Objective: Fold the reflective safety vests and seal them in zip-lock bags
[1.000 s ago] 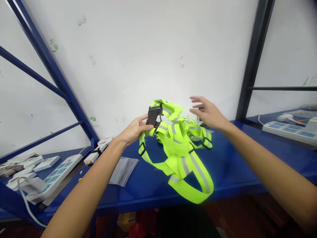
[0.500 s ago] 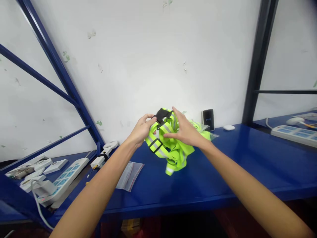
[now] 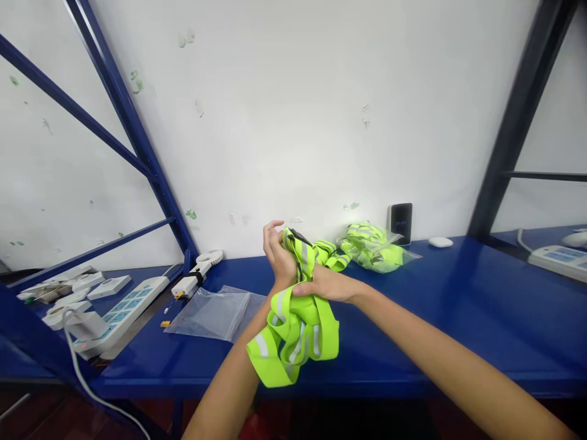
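Both hands hold a bundle of neon yellow-green reflective straps (image 3: 300, 342) with silver stripes, above the front of the table. My left hand (image 3: 280, 256) is closed around the upper end, its fingers curled, and a black fitting shows beside them. My right hand (image 3: 323, 284) is closed on the middle of the bundle, thumb in front and other fingers hidden behind the webbing. From there, loose loops hang down across my left forearm. Behind my right hand, a packed bag of similar straps (image 3: 373, 247) lies on the table by the wall.
Clear plastic bags (image 3: 220, 311) lie on the blue table (image 3: 426, 324) at left. Near them are a small white fan (image 3: 208, 258) and a power strip (image 3: 126, 315). A dark-screened device (image 3: 401, 223) and a white oval object (image 3: 440, 242) stand at the back right.
The straps have swung lower and nearer to me, with loops now hanging over my left forearm. My hands have come together, and the black buckle has turned mostly out of sight.
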`<action>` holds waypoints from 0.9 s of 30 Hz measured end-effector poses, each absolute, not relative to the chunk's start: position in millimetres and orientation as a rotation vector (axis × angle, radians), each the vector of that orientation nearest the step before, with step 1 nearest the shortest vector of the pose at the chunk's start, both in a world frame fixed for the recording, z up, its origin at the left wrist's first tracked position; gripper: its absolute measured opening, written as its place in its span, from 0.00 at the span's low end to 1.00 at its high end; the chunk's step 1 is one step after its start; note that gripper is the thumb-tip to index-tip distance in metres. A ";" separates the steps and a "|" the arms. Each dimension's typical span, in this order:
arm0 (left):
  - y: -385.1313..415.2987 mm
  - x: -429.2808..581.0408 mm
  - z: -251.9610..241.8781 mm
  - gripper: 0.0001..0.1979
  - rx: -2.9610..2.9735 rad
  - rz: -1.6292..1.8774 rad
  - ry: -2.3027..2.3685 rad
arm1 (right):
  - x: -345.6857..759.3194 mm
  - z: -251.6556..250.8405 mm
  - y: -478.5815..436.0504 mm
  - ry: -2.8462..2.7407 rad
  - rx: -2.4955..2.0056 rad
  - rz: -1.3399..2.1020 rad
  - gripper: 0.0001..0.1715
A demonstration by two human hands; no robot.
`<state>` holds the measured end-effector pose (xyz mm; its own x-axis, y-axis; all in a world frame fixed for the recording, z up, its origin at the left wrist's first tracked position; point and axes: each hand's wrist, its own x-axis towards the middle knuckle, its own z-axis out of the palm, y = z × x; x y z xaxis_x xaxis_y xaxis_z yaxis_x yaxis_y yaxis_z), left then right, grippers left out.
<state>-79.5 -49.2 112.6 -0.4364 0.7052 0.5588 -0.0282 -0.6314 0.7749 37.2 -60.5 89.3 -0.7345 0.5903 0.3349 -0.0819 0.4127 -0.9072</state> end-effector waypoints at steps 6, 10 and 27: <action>-38.2 -96.9 64.0 0.21 2.200 1.887 1.064 | 56.5 82.8 -39.0 -1.721 -0.424 1.478 0.35; -22.5 -102.5 33.2 0.33 2.576 1.787 0.883 | 73.5 97.6 -36.3 -2.057 -0.577 1.242 0.27; -13.2 -116.8 25.1 0.14 1.812 1.788 1.188 | 114.8 77.3 -26.0 -2.734 -0.744 1.119 0.25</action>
<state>-116.8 -13.2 25.1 -0.1362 0.7384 0.6605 0.3229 -0.5972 0.7342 114.8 -26.0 77.3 -0.8764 0.4723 -0.0940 0.4027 0.6117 -0.6809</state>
